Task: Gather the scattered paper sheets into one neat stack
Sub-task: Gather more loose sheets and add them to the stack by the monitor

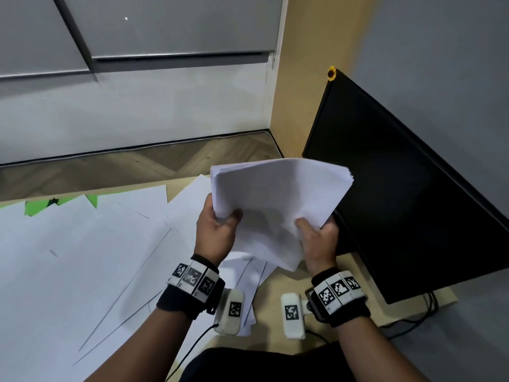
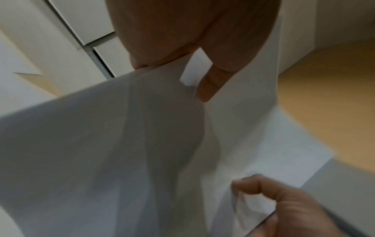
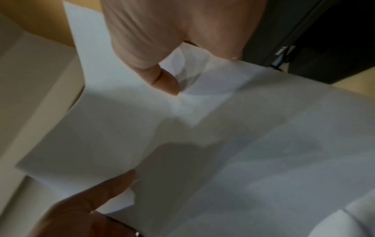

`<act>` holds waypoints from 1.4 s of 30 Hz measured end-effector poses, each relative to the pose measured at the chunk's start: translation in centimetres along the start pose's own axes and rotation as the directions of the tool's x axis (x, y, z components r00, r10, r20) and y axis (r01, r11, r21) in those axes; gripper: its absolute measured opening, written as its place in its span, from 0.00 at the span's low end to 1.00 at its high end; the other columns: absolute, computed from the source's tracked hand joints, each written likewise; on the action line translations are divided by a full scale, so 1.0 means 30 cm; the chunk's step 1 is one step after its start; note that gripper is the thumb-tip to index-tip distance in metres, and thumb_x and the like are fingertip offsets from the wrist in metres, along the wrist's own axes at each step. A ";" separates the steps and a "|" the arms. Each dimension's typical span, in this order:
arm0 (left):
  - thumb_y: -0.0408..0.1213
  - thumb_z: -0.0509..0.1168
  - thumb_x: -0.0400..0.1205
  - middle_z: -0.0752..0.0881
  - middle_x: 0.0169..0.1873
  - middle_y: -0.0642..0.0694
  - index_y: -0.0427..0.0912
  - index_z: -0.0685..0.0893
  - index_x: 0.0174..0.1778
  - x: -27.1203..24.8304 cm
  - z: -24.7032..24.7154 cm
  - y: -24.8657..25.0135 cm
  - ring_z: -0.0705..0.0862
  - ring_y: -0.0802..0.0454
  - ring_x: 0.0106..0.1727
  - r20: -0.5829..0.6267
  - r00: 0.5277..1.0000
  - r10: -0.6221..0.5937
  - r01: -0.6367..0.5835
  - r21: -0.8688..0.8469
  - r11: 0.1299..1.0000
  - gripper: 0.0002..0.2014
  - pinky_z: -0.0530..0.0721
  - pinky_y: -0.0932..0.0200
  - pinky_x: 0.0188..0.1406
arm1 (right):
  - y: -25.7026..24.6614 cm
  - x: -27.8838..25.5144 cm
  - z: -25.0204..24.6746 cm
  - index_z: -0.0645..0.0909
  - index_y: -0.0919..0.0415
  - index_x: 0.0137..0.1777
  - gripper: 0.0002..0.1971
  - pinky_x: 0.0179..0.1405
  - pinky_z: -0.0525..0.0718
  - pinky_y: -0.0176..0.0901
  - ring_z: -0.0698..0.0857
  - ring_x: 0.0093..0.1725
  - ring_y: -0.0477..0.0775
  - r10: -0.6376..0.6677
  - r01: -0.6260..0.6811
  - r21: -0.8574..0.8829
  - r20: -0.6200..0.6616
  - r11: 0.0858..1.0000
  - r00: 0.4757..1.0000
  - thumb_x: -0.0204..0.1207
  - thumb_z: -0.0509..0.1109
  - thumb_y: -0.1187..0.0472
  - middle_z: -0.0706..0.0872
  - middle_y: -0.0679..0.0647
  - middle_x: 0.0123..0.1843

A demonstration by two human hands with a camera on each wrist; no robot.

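Both hands hold a bundle of white paper sheets (image 1: 278,199) up above the desk, its far edges fanned and uneven. My left hand (image 1: 217,227) grips the bundle's left side, thumb on top. My right hand (image 1: 316,232) grips its right side, thumb pressed on the top sheet. In the left wrist view the bundle (image 2: 121,144) fills the picture, with the left thumb (image 2: 209,83) on it. The right wrist view shows the sheets (image 3: 223,144) creased under the right thumb (image 3: 164,80). Several loose white sheets (image 1: 82,257) lie spread over the desk to the left and under the bundle.
A black monitor (image 1: 399,188) stands tilted close on the right, almost touching the bundle, with cables behind it. A green item (image 1: 38,206) peeks out from under sheets at the desk's far left. The wooden desk (image 1: 278,282) ends at a wall and window ahead.
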State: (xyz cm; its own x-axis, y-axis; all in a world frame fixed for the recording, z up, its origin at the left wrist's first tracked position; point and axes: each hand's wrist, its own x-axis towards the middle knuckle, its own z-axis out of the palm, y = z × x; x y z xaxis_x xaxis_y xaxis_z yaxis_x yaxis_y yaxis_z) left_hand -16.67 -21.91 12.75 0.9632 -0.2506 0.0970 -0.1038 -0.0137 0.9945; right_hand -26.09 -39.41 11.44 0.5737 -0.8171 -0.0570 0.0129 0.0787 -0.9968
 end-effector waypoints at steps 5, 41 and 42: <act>0.37 0.72 0.69 0.90 0.50 0.49 0.54 0.82 0.56 0.034 -0.021 -0.072 0.87 0.48 0.54 0.001 0.989 -0.146 0.146 0.016 0.989 0.19 0.86 0.47 0.56 | 0.065 0.022 0.018 0.84 0.64 0.59 0.19 0.49 0.89 0.46 0.91 0.49 0.55 0.053 -0.052 -0.049 0.017 0.997 0.998 0.68 0.74 0.75 0.91 0.56 0.51; 0.53 0.68 0.77 0.84 0.43 0.57 0.46 0.80 0.49 0.060 0.027 0.114 0.82 0.65 0.47 -0.135 0.987 0.087 -0.105 -0.137 0.985 0.15 0.76 0.72 0.48 | 0.068 0.063 0.041 0.81 0.72 0.59 0.27 0.41 0.85 0.45 0.88 0.46 0.58 0.006 -0.009 0.027 0.098 1.000 0.995 0.56 0.72 0.66 0.89 0.64 0.49; 0.52 0.69 0.78 0.84 0.41 0.59 0.48 0.80 0.46 0.069 0.033 0.116 0.82 0.65 0.44 -0.173 0.983 0.068 -0.090 -0.120 0.989 0.12 0.76 0.71 0.47 | 0.068 0.063 0.039 0.81 0.73 0.59 0.27 0.42 0.85 0.45 0.88 0.46 0.57 0.001 -0.004 0.026 0.095 1.000 0.995 0.56 0.72 0.66 0.88 0.63 0.49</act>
State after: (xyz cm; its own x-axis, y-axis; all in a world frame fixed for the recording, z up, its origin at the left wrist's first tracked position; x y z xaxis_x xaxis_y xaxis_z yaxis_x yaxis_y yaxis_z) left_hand -15.30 -23.44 16.37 0.9823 -0.0795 0.1698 -0.1591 0.1254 0.9793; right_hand -24.01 -40.13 9.37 0.6488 -0.7591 -0.0529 0.0323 0.0969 -0.9948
